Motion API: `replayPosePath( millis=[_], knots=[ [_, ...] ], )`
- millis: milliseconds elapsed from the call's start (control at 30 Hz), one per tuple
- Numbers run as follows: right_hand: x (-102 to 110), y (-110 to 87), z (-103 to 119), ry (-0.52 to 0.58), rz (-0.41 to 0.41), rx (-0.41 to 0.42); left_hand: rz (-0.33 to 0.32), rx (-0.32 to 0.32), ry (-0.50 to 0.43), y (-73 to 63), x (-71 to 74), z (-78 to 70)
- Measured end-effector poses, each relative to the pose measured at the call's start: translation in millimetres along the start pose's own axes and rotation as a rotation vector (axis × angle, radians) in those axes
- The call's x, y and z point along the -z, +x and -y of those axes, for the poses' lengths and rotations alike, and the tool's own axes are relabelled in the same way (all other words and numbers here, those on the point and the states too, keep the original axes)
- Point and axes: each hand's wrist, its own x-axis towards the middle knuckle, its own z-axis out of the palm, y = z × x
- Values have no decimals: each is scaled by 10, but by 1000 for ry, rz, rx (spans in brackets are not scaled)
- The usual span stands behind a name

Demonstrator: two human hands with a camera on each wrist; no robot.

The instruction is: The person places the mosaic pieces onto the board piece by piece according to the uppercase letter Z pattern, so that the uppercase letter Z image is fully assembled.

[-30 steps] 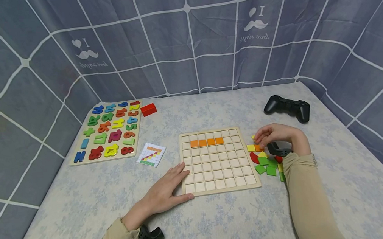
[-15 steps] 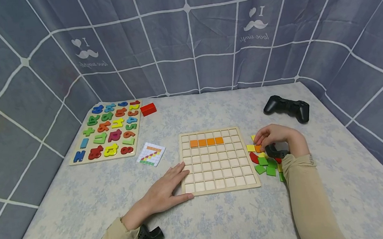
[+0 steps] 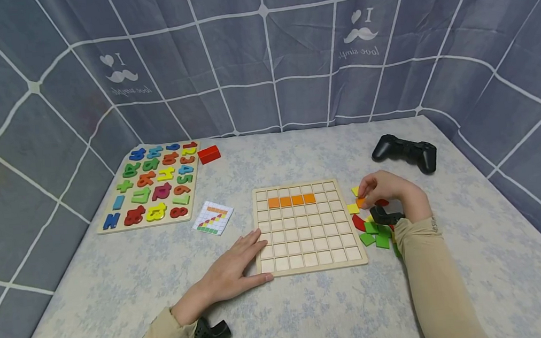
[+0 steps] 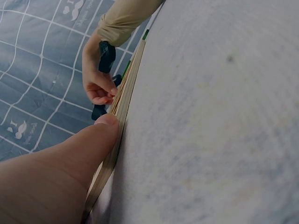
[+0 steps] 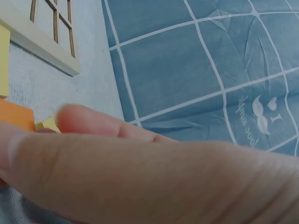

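My left hand (image 3: 236, 268) rests flat with spread fingers on the left edge of a wooden grid board (image 3: 315, 268), its thumb at the near corner. Four-sided orange tiles (image 3: 291, 201) lie in a row in the board's upper squares. To the right of the board, my right hand (image 3: 388, 188) pinches an orange tile (image 5: 16, 114) between thumb and fingers. Beside and below that hand lie loose tiles: yellow squares (image 3: 353, 209), red curved pieces (image 3: 359, 223) and several green squares (image 3: 382, 241). The right forearm and wrist strap hide part of this pile.
A small pattern card (image 3: 213, 218) lies left of the board. Farther left stands a letter-and-number puzzle board (image 3: 147, 226), with a red block (image 3: 209, 154) by its corner. A black game controller (image 3: 405, 153) lies at the back right. A gridded curtain (image 3: 241, 53) surrounds the table.
The right hand has shifted slightly away and left, and the orange tile has moved with it. A red piece now shows beneath the hand. The left hand stays on the board.
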Motion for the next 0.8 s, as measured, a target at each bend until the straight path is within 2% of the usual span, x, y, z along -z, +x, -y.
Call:
replayPosePath(
  millis=[267,333,467,533,800],
  knots=[
    [22,8,85,9,19,33,0,-4,0,2,7,-8],
    [23,29,129,-6,-10,49,2,-3,0,4,9,-8],
    [-12,105,251,-38,-95,136,-1,-1,4,6,7,-4],
    [-44,156,314,-43,-113,173,0,1,3,7,6,-3],
    [-204,417,474,-47,-25,264,4,4,-3,4,9,-9]
  ],
)
